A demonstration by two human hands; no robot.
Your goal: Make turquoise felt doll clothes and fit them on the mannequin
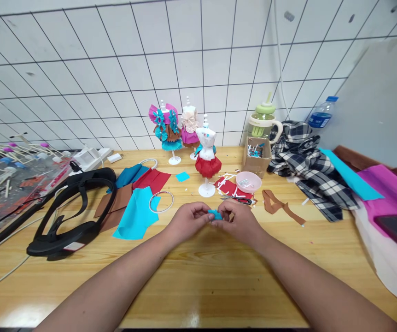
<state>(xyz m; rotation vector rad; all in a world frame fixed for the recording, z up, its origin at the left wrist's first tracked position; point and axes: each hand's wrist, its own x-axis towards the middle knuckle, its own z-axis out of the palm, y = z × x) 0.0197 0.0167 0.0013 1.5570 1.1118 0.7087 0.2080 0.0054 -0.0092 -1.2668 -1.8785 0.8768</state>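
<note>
Between the fingertips of both hands is a small piece of blue crepe paper [215, 215], crumpled or folded. My left hand [192, 220] pinches its left end, and my right hand [237, 219] grips its right end. Just beyond them stands a small white dress form [206, 140] with a puffy red paper skirt [208, 166]. A pair of scissors [242, 200] lies beyond my right hand, close to red paper [231, 186] strewn with white strips. Left of my left hand, a roll of tape [161, 202] rests partly on a blue paper sheet [134, 216].
Two dressed forms [166, 129] stand by the tiled wall. A pink dish [248, 182], a cardboard box [253, 157] and a green-lidded jug [264, 121] are at back right, beside checked cloth [309, 161]. A black headset strap [70, 235] lies left. A blue paper square [182, 176] lies near the forms.
</note>
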